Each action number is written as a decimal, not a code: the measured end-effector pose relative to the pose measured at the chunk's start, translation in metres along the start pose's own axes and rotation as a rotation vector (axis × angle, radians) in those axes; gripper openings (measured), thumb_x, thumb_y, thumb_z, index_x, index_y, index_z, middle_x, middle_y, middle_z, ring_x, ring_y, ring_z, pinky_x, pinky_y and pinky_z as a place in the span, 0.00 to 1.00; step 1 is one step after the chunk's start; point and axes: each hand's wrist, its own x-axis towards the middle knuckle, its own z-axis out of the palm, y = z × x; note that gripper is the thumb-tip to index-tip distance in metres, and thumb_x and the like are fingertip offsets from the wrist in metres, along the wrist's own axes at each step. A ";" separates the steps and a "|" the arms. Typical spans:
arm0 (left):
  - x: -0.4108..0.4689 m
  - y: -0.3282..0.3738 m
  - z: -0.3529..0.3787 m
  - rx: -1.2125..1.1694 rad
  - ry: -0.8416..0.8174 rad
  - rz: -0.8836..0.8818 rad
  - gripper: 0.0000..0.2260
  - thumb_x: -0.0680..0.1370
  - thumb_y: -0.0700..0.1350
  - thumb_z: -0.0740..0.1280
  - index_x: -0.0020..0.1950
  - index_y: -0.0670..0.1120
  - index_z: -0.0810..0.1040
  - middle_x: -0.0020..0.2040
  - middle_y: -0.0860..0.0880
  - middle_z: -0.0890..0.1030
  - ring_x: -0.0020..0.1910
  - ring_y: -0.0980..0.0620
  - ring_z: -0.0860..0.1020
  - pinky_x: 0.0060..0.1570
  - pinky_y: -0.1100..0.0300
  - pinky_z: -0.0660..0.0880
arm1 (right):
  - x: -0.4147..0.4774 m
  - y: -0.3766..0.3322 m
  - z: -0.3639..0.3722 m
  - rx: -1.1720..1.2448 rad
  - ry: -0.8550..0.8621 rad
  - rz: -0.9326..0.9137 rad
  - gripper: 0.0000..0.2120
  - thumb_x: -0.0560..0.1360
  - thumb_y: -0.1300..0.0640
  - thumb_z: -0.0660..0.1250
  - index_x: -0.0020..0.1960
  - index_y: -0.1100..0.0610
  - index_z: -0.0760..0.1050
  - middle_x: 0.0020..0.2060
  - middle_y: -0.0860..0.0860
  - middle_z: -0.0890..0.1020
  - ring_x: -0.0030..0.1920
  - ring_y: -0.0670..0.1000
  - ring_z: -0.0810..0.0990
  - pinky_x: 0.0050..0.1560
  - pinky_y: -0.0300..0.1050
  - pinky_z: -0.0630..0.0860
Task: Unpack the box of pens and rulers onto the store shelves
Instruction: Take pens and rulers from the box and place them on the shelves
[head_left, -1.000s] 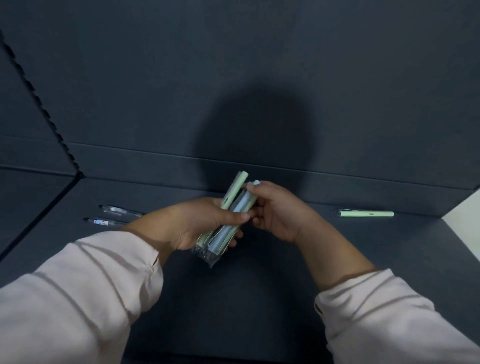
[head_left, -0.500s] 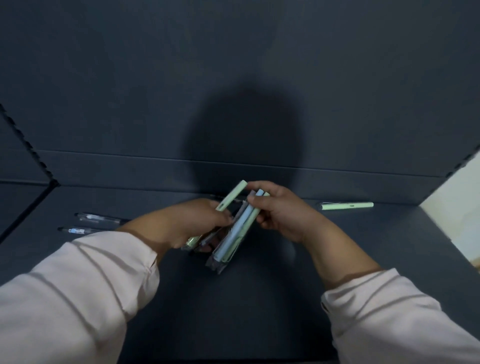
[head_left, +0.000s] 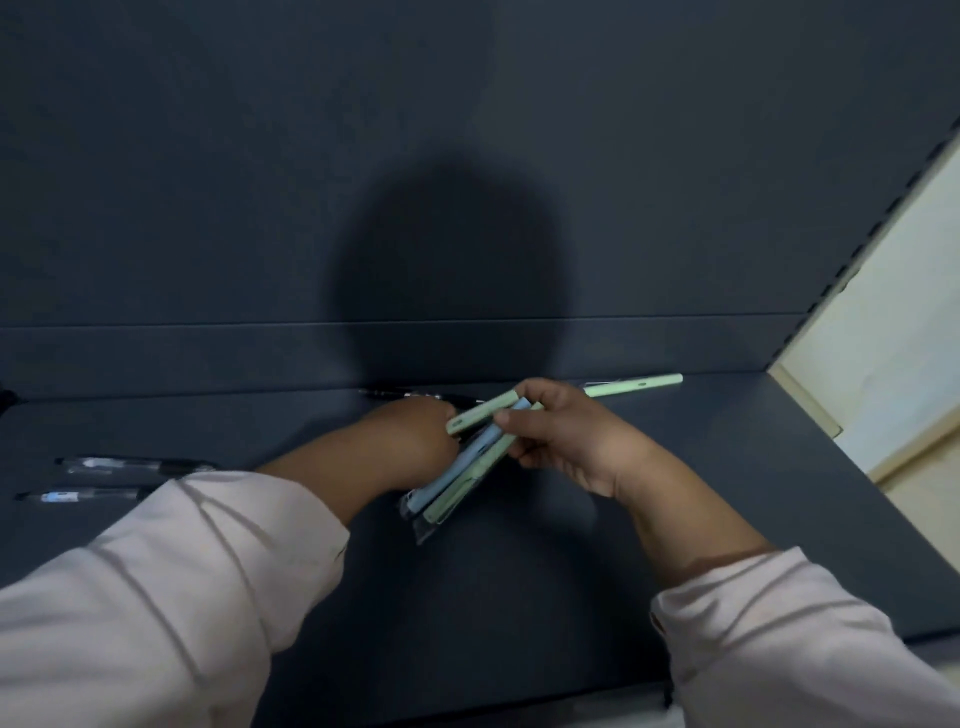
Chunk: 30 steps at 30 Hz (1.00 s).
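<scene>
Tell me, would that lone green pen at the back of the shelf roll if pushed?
Probably: the green pen looks round and slim, on a flat shelf. It lies by the back wall, so it would likely only roll forward. Likely stiff, light.

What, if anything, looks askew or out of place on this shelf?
One pale green pen sits crosswise, angled away from the others lying parallel in the clear plastic sleeve of blue and green pens, between the left hand and the right hand. It looks half pulled out. Nothing seems damaged or spilled.

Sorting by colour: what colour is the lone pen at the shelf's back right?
Pale green pen, head view.
</scene>
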 end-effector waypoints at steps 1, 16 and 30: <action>0.002 0.004 0.001 0.042 -0.005 0.016 0.08 0.79 0.44 0.57 0.42 0.49 0.72 0.44 0.49 0.76 0.42 0.51 0.74 0.40 0.61 0.69 | -0.002 0.001 -0.004 0.013 0.006 0.007 0.06 0.76 0.60 0.67 0.42 0.56 0.72 0.31 0.51 0.77 0.29 0.46 0.75 0.31 0.38 0.74; 0.024 -0.005 0.018 -0.251 0.229 -0.042 0.13 0.81 0.43 0.56 0.57 0.41 0.77 0.55 0.41 0.75 0.51 0.43 0.75 0.51 0.58 0.71 | -0.023 0.030 -0.130 0.252 0.511 0.210 0.07 0.77 0.58 0.66 0.42 0.54 0.70 0.34 0.50 0.74 0.21 0.43 0.72 0.22 0.33 0.70; 0.010 -0.013 0.026 -0.275 0.369 0.169 0.07 0.74 0.41 0.68 0.50 0.51 0.79 0.47 0.51 0.77 0.48 0.50 0.77 0.51 0.56 0.75 | -0.014 0.030 -0.099 -0.884 0.877 0.001 0.19 0.76 0.60 0.62 0.67 0.61 0.70 0.62 0.63 0.73 0.57 0.64 0.75 0.55 0.48 0.70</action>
